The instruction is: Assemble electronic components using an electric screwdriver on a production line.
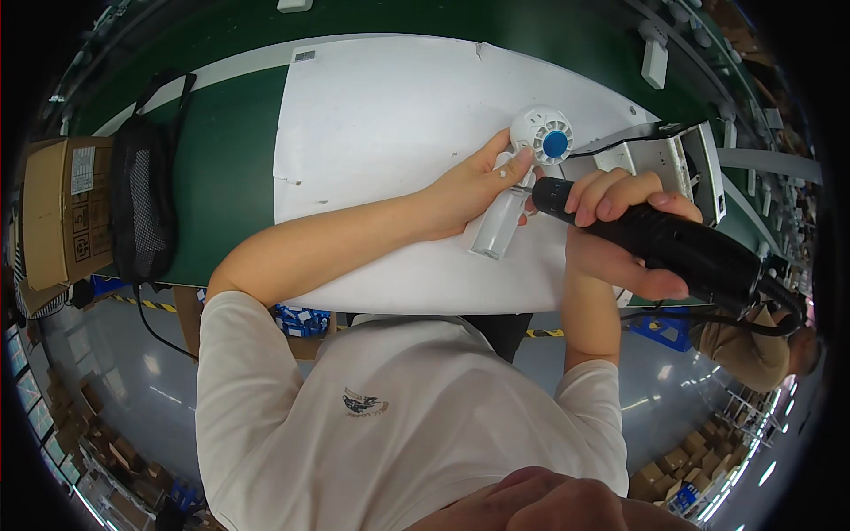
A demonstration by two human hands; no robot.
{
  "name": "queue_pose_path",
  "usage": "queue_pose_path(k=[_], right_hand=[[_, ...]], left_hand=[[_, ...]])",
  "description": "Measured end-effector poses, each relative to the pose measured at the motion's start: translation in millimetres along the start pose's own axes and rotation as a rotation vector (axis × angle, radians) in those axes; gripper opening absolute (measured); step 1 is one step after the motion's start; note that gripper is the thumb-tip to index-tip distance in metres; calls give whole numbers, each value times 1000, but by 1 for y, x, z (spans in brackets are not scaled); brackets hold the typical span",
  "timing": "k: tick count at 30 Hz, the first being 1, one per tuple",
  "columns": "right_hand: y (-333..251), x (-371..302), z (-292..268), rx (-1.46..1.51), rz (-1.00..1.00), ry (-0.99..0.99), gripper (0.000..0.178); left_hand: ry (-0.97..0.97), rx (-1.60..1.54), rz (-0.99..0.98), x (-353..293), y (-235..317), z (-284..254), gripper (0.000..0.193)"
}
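My left hand is closed round a small white handheld fan, with its round head and blue centre pointing away from me. The thumb presses near the neck of the fan, above its pale, partly see-through handle. A thick black electric screwdriver is gripped in my right hand. It lies slantwise, its tip end pointing left at the fan's handle just below the head. Whether the bit touches a screw is too small to tell.
A white sheet covers part of the green bench. An open metal-sided holder stands right of the fan. The screwdriver's black cable loops at the right edge. At far left are a black mesh bag and a cardboard box.
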State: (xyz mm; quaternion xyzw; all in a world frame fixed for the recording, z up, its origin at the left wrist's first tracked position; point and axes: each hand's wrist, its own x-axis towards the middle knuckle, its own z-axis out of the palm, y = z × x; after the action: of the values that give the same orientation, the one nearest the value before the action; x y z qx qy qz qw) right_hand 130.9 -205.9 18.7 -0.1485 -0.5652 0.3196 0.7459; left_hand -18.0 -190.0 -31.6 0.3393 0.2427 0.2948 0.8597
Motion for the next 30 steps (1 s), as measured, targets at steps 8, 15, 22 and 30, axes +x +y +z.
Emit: queue_pose_path(k=[8,15,22,30], right_hand=[[12,3,4,16,51,-12,79],[-51,29,-11,-97,35,40,80],[-57,25,-41,-334,-107,79,79],[-38,11,14,80,44,57,78]], left_hand=[[-15,-68,-28,5,0,0,47],[99,-80,-23,5,2,7,45],[-53,71,38,5,-9,2,48],[-63,37,6,6,-8,-3,51]])
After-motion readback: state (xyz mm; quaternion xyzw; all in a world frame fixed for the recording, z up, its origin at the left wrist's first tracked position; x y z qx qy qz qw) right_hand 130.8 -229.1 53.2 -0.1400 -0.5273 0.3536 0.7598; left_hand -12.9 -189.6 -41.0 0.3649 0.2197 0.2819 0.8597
